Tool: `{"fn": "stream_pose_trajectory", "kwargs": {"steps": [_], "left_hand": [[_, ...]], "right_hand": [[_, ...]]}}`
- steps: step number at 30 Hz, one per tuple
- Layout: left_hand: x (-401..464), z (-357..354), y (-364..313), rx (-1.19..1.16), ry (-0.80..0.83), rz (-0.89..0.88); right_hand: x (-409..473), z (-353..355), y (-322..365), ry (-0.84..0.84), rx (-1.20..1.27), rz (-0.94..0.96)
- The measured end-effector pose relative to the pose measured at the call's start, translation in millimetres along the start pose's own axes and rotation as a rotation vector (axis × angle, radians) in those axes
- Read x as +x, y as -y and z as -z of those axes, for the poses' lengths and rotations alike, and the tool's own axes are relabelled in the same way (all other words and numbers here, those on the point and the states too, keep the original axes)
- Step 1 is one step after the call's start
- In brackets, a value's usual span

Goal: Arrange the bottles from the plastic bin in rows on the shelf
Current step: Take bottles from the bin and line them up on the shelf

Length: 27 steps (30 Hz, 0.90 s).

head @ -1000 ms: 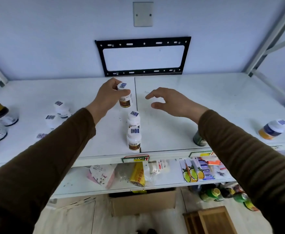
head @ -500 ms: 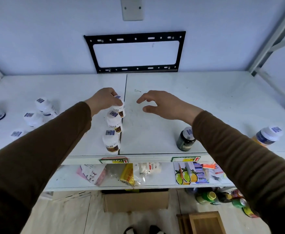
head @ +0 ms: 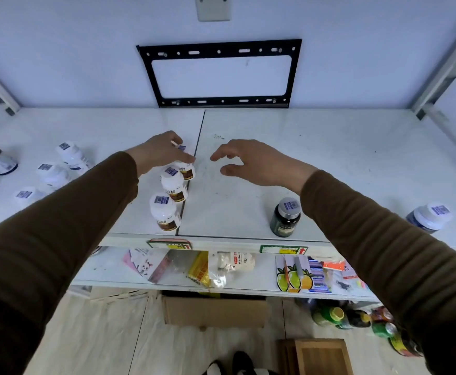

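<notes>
Three small white bottles with brown labels stand in a line along the seam of the white shelf (head: pixel 248 212). My left hand (head: pixel 159 151) grips the rearmost white bottle (head: pixel 187 170) from above, and that bottle stands on the shelf. The middle bottle (head: pixel 174 184) and the front bottle (head: pixel 164 213) stand free. My right hand (head: pixel 251 161) hovers to the right of the line with fingers loosely curled, holding nothing. A dark green bottle (head: pixel 286 217) stands near the front edge under my right forearm. The plastic bin is not in view.
Several white bottles (head: pixel 71 158) stand at the left of the shelf, and a white-capped bottle (head: pixel 429 216) at the right. A black metal bracket (head: pixel 218 73) hangs on the back wall. The lower shelf holds packets; a cardboard box (head: pixel 213 311) and drink bottles sit on the floor.
My left hand has brought the white bottle down from the air and set it behind the other two. My right hand stayed hovering nearby. The view has shifted.
</notes>
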<state>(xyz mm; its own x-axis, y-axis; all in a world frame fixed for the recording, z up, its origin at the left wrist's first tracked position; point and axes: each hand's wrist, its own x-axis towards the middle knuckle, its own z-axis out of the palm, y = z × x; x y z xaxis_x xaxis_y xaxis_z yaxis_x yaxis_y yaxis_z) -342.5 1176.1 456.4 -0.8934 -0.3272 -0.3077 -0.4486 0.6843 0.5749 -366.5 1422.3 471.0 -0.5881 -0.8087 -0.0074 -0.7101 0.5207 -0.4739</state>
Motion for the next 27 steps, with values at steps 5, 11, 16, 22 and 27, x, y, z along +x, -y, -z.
{"fn": "stream_pose_trajectory", "kwargs": {"steps": [5,11,16,22,27], "left_hand": [[-33,8,5,0.007,-0.305,-0.196],[-104,11,8,0.161,-0.517,-0.573],[-172,-7,22,0.205,-0.51,-0.679],[-258,-50,56,0.236,-0.404,-0.753],[-324,-108,91,0.162,-0.291,-0.672]], "right_hand": [[-5,0,6,-0.043,-0.016,0.015],[-29,-2,27,-0.179,-0.148,0.083],[-80,-14,58,-0.297,-0.28,0.127],[-166,-54,97,-0.308,-0.327,0.089],[-240,-109,120,-0.19,-0.236,0.013]]}}
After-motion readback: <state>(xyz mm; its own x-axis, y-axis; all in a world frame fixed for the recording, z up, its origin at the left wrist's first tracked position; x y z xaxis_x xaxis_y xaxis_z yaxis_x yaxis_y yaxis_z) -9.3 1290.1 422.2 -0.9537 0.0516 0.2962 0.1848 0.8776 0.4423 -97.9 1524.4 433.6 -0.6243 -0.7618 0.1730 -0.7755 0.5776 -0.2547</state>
